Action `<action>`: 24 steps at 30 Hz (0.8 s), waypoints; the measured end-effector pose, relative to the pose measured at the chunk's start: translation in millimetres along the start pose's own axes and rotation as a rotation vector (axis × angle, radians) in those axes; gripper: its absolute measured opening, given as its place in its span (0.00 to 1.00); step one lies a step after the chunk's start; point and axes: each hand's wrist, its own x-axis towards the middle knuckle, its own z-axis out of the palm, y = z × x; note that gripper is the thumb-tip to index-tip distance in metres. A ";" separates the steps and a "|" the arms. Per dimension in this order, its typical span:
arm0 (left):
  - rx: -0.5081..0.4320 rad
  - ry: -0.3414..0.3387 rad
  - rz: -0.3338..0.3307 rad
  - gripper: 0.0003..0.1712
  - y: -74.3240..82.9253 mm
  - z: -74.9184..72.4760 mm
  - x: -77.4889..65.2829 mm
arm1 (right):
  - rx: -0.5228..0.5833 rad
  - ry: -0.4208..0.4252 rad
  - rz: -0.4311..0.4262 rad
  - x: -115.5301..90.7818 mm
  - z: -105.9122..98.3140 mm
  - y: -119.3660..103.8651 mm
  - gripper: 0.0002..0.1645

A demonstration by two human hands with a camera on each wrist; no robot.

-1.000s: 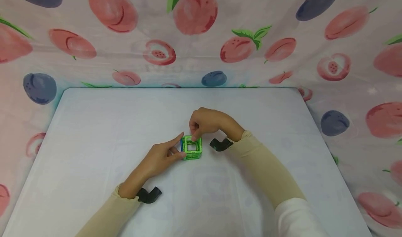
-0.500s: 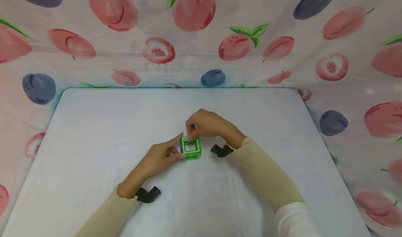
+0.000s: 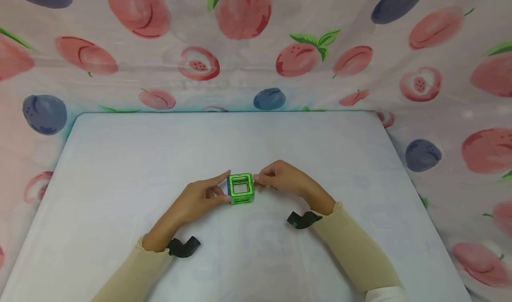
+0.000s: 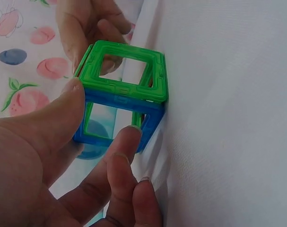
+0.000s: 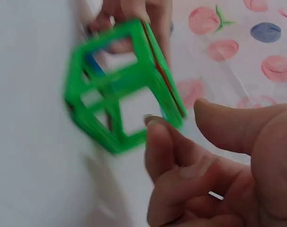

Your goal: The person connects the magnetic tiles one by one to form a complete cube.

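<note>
A small cube of green magnetic frame tiles (image 3: 242, 199) with one blue side stands in the middle of the white table (image 3: 120, 159). My left hand (image 3: 229, 186) holds its left side. In the left wrist view the thumb (image 4: 70, 97) presses the green top edge of the cube (image 4: 124, 87) and a finger (image 4: 126, 142) presses the blue frame. My right hand (image 3: 257, 181) sits at the cube's right side with its fingers bent. In the blurred right wrist view the cube (image 5: 124, 78) lies just beyond my right hand (image 5: 175, 111), whose thumb (image 5: 219, 118) stands off it.
Cloth printed with peaches and plums (image 3: 248, 48) hangs behind and on both sides of the table. Black camera mounts sit on my left wrist (image 3: 182, 246) and right wrist (image 3: 302, 219). Both arms wear beige sleeves.
My right hand has come off the top of the cube and moved right and nearer to me, to the cube's right side. The left hand has kept its hold.
</note>
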 end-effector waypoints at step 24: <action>0.002 0.029 0.013 0.44 -0.1 0.8 1.8 | 0.067 0.208 -0.147 -6.7 26.5 12.9 0.18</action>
